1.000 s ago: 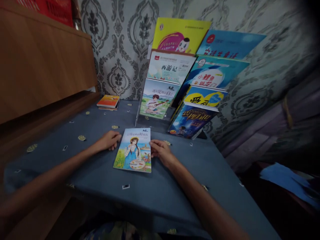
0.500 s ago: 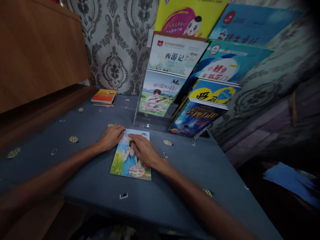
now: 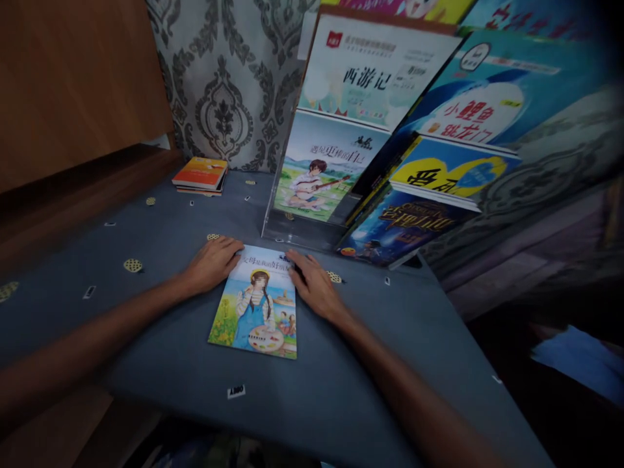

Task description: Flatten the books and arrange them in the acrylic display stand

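Book point(image 3: 253, 309) lies between left fingers point(image 3: 230, 249) and right fingers point(image 3: 301, 264).

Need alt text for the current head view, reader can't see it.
A person's left hand and right hand are at the upper corners of an illustrated book lying flat on a blue-grey tablecloth. Behind it, more books stand in a clear rack before patterned wallpaper; a small stack of books lies at back left.

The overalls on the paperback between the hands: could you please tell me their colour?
The overalls are blue, clearest in the head view.
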Motion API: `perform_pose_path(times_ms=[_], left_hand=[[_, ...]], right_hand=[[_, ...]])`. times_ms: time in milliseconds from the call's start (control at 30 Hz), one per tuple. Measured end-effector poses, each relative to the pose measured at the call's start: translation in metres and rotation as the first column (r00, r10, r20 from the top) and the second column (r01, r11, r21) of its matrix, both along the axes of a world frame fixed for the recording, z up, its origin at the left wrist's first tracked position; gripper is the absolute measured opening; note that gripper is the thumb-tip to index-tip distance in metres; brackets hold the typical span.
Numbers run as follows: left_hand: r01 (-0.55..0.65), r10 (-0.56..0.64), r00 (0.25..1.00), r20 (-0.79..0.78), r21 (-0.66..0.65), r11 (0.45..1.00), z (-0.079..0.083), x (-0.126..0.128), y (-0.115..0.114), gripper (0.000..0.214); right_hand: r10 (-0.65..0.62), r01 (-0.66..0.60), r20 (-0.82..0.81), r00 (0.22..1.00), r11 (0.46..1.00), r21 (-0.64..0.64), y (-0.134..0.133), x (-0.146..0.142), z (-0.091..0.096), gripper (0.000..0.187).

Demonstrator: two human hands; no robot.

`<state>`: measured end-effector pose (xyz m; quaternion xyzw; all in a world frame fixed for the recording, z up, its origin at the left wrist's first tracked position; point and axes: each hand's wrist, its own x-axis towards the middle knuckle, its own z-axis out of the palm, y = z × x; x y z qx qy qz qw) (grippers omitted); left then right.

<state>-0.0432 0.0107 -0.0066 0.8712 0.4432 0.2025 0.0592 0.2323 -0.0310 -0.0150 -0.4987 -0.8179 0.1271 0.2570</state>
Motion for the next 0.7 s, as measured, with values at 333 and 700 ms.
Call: perform_pose_path(times_ms=[333, 700], left_hand=[[0.366, -0.366, 0.931, 0.012, -0.066, 0.928, 0.01, 0.032, -0.027, 0.035], [0.703, -0.717, 0.694, -0.056, -0.16, 0.693, 0.022, 0.036, -0.084, 0.063]], right_hand=[[-0.004, 0.005, 0.012, 1.0, 1.0, -0.007, 0.0, 0.0, -0.006, 0.044], [-0.011, 0.01, 0.104, 0.995, 1.0, 0.01, -0.002, -0.001, -0.007, 0.045]])
